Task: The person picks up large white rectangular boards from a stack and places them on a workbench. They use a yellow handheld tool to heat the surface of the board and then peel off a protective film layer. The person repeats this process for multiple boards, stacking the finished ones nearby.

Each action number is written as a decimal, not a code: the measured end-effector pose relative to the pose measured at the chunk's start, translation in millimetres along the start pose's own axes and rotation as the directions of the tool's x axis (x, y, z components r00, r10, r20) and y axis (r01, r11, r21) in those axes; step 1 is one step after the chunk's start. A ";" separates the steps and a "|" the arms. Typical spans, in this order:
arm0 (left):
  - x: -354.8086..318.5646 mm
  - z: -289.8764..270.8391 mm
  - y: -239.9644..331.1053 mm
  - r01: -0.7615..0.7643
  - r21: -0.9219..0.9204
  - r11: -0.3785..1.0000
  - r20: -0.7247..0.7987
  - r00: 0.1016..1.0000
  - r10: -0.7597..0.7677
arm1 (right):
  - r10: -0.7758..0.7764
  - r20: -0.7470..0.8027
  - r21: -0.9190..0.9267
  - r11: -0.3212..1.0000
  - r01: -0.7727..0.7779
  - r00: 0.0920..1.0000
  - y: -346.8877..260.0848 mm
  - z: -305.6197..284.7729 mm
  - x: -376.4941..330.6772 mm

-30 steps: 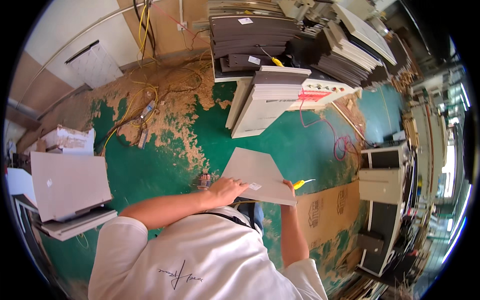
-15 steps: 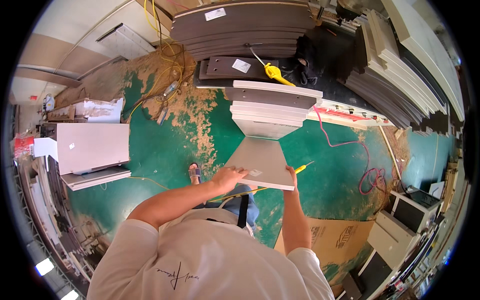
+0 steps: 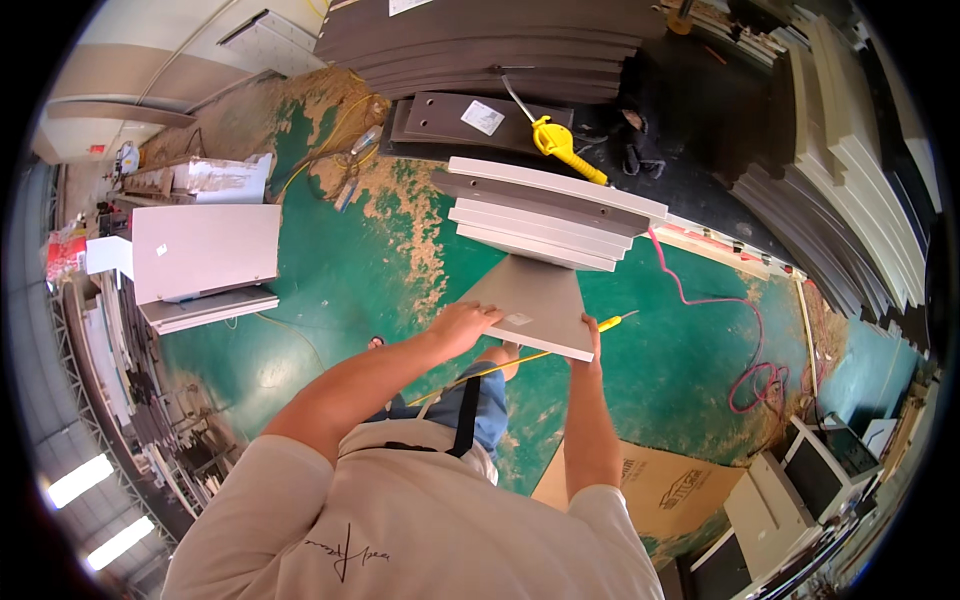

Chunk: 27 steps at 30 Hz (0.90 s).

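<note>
A light grey flat panel (image 3: 535, 292) is held between my two hands, its near edge towards my body and a small white label on it. My left hand (image 3: 466, 324) grips its left side, fingers lying over the top. On the right corner, my right hand (image 3: 591, 345) is closed with the thumb up along the edge. A yellow tool with a thin metal tip (image 3: 611, 322) pokes out beside that hand; whether I hold it too is hidden. Beyond the panel is a stack of grey and brown panels (image 3: 545, 225), which hides the panel's far end.
A black bench (image 3: 690, 150) holds stacked dark panels (image 3: 480, 45), more panels on the right, and a yellow air gun (image 3: 560, 145). A pink hose (image 3: 735, 302) coils on the green floor. Cardboard (image 3: 665, 490) lies at right; a panel pile (image 3: 205, 255) stands left.
The view has shifted and tilted. My hands and the panel have moved a little away from my body, closer to the stack. My grip looks the same, and more of my leg shows.
</note>
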<state>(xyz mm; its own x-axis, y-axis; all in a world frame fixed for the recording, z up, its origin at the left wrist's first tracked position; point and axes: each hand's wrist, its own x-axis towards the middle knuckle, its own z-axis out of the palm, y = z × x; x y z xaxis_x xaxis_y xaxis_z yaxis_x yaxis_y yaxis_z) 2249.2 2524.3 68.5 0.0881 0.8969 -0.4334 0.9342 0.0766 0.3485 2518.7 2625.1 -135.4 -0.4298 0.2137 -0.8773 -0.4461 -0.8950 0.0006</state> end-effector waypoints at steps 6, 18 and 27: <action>11.5 -20.0 -14.2 0.074 0.132 0.989 0.210 0.973 -0.100 | -0.064 0.067 0.087 0.994 0.058 0.996 12.6 25.9 -5.0; -231.6 19.2 -107.1 0.342 -0.530 0.776 -0.136 0.869 -0.476 | -0.216 -0.113 -0.608 0.787 0.105 0.970 229.5 65.3 -20.6; -686.1 242.7 -194.0 0.581 -0.813 0.049 0.166 0.310 -0.936 | 0.571 0.258 -0.734 -0.408 0.543 0.779 668.3 178.5 -101.4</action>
<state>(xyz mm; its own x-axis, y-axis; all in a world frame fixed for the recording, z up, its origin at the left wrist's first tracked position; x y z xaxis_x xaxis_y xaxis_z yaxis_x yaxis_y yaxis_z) 2091.4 1788.4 96.5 -0.7899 0.1345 -0.5983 -0.1841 0.8786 0.4406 2124.0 2075.2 39.6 -0.7924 -0.2434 -0.5594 0.5253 0.1940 -0.8285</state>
